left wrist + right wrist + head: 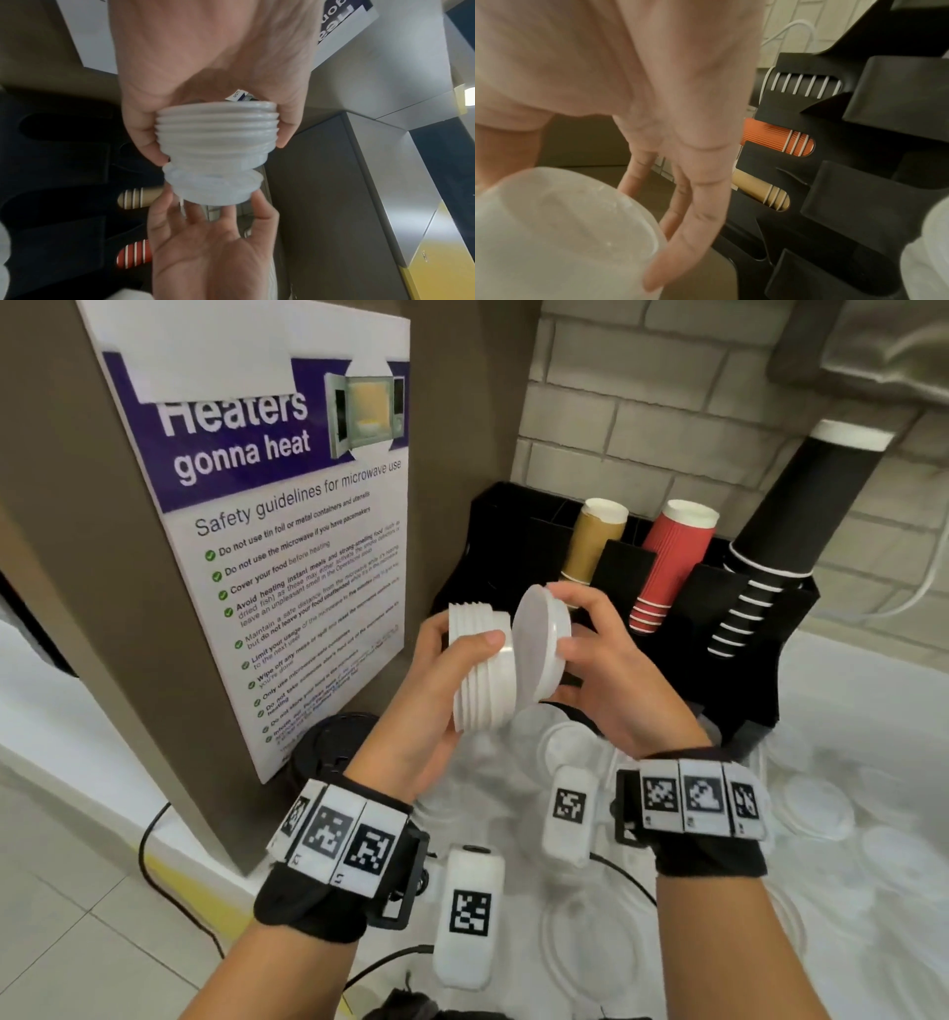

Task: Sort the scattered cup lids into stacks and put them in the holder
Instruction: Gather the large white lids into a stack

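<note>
My left hand (436, 690) grips a stack of white lids (482, 667), thumb across its near edge and fingers (287, 130) curled round the far side. My right hand (611, 670) holds a single lid (542, 644) by its rim, fingertips (264, 205) spread and pinching it, tilted against the open end of the stack and touching it at one edge only.

My guess is that I am about to nest this lid. It sits at an angle, so if I push now it may jam crooked or skid off the stack. A hard shove could also loosen my left grip and spill the whole stack onto the surface (847, 690) below my fingers, where more loose lids (816, 806) lie. The black holder (760, 660) stands just beyond my right fingers, with cups (672, 557) in its slots; knocking those is another risk when I reach in.
</note>
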`<state>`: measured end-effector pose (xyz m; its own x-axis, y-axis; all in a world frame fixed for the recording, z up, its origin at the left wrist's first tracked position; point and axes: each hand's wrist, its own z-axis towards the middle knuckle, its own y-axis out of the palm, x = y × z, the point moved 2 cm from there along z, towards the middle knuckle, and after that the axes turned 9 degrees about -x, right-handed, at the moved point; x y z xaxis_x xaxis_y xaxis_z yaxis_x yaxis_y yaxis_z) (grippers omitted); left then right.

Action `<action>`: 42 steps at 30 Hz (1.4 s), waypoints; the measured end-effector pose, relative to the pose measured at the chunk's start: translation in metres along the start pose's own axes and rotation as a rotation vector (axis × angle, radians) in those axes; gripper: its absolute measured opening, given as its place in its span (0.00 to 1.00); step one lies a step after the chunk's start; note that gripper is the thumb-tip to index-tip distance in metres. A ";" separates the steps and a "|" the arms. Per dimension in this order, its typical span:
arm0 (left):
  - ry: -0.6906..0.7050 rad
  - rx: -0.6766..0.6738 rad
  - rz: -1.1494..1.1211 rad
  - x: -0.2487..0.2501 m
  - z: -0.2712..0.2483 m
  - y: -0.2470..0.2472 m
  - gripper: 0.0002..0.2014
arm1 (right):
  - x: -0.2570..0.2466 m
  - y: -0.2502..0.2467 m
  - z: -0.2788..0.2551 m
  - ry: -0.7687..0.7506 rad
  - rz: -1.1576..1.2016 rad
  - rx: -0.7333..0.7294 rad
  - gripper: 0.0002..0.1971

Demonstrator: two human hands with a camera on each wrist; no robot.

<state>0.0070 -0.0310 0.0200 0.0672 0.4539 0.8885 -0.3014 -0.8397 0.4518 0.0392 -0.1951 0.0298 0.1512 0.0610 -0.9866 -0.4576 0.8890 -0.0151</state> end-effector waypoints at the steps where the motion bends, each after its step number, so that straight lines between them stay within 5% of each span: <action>1: -0.013 -0.001 -0.004 -0.003 -0.001 0.001 0.33 | -0.001 0.001 -0.007 -0.027 -0.012 -0.014 0.25; 10: -0.049 -0.045 0.024 -0.019 -0.007 0.009 0.32 | -0.008 0.015 -0.035 -0.076 -0.262 -0.113 0.30; 23: -0.071 -0.069 0.008 -0.024 -0.009 0.011 0.32 | -0.003 0.020 -0.042 -0.067 -0.262 -0.095 0.29; 26: -0.041 -0.048 -0.006 -0.020 -0.006 0.004 0.33 | -0.004 0.005 -0.042 -0.035 -0.211 0.045 0.27; 30: -0.015 -0.019 -0.068 -0.008 -0.001 -0.006 0.32 | -0.018 -0.024 -0.038 0.110 -0.424 0.326 0.16; 35: -0.007 -0.013 -0.048 -0.001 0.001 -0.006 0.35 | -0.029 0.010 -0.024 0.065 -0.434 0.010 0.12; 42: -0.029 -0.073 -0.024 -0.003 -0.001 -0.008 0.30 | -0.038 0.039 -0.024 -0.009 -0.374 0.024 0.13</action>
<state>0.0079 -0.0252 0.0140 0.1027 0.4637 0.8800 -0.3680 -0.8042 0.4667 -0.0054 -0.1741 0.0624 0.3112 -0.2659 -0.9124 -0.3486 0.8612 -0.3699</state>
